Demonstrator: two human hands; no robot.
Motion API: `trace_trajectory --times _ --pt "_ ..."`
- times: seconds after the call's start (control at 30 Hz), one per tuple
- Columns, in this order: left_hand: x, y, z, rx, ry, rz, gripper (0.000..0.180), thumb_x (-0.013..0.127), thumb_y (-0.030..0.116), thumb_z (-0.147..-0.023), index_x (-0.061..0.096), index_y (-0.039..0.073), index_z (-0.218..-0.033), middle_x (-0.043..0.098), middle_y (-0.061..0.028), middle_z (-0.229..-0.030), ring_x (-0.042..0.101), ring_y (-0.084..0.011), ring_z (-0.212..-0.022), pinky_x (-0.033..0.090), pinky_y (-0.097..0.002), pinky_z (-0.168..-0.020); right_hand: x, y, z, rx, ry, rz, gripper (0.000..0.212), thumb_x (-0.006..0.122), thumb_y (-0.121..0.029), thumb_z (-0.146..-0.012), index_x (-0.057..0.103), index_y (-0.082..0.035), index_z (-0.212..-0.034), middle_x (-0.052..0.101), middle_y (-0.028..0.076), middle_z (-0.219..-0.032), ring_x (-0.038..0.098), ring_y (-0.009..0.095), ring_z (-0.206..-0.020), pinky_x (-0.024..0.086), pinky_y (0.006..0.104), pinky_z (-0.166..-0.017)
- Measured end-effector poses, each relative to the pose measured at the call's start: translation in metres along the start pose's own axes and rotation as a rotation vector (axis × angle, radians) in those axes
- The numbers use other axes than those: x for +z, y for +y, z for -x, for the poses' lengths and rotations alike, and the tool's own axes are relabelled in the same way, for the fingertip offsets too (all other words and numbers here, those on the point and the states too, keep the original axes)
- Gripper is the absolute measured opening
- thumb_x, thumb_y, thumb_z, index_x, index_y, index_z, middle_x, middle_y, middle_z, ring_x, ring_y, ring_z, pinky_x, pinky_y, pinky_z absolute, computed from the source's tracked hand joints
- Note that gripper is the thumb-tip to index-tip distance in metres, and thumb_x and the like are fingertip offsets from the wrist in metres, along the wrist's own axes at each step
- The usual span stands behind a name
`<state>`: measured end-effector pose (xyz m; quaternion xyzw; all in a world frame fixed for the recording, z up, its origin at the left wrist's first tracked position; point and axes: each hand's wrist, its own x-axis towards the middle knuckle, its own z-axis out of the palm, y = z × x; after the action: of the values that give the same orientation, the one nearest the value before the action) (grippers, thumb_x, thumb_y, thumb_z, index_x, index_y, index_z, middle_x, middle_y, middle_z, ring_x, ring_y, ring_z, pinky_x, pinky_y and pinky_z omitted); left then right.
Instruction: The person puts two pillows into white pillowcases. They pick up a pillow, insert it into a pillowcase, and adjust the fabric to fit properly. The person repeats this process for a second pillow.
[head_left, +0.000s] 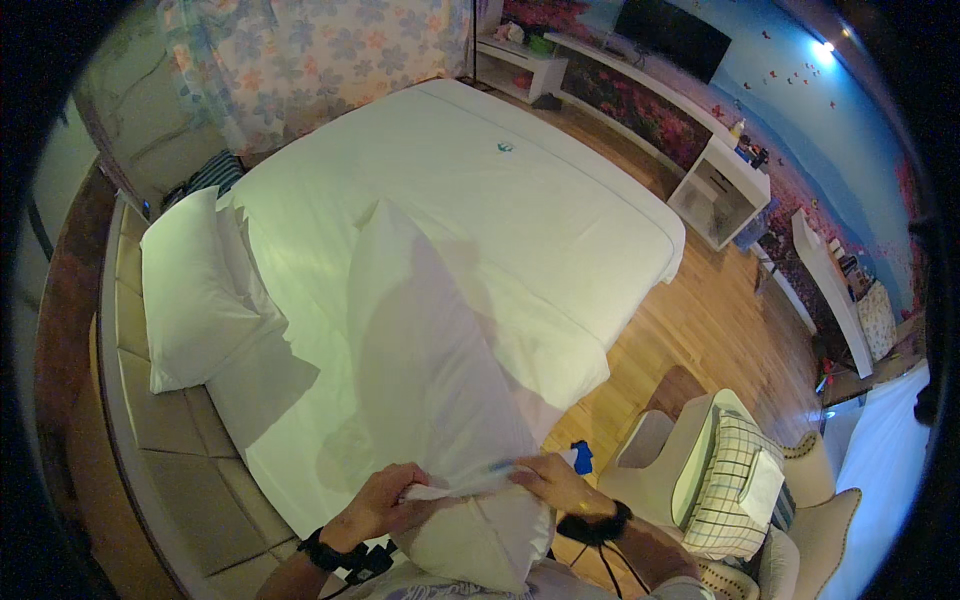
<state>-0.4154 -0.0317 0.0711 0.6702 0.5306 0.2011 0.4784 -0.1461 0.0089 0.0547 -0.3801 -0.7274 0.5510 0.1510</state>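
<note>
A white pillow [425, 350] stands on end over the near side of the bed, tilted away from me. My left hand [385, 502] is closed on the edge of its pillowcase. Opposite it, my right hand [560, 485] grips the same fabric edge, so the cloth is stretched between both hands. Below my hands, the lower end of the pillow [480, 545] bulges close against my body. Another white pillow [190, 295] leans against the padded headboard at the left, with more white bedding partly hidden behind it. Black bands circle both my wrists.
The bed [480, 150] carries a white sheet, with a small green-and-white item [505, 147] on it. At right are an armchair [820, 490] with a checked cushion [735, 490] and a white shelf unit [720, 190]. A floral curtain [310, 70] hangs behind.
</note>
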Motion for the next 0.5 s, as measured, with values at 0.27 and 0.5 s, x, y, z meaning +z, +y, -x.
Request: trace_trajectory --times 0.27,0.5 --pt "0.029 -0.065 -0.025 0.226 0.299 -0.529 0.035 0.059 -0.002 -0.056 0.051 0.008 -0.088 0.054 -0.0057 -0.084 0.051 -0.0246 -0.084 0.037 -0.0335 -0.075 0.015 0.008 0.025 -0.086 0.044 0.029 0.020 0.053 -0.020 -0.081 0.055 -0.002 -0.089 0.054 0.016 -0.069 0.053 0.031 -0.063 0.043 0.0356 -0.058" --pt "0.021 -0.085 -0.049 -0.196 0.594 0.461 0.017 0.055 -0.003 -0.071 0.047 0.004 -0.085 0.052 -0.0028 -0.076 0.048 -0.0136 -0.074 0.041 -0.0261 -0.068 0.029 0.003 0.018 -0.016 0.171 0.099 0.025 0.059 -0.018 -0.075 0.052 -0.001 -0.091 0.054 0.017 -0.084 0.053 0.032 -0.077 0.042 0.0360 -0.067"
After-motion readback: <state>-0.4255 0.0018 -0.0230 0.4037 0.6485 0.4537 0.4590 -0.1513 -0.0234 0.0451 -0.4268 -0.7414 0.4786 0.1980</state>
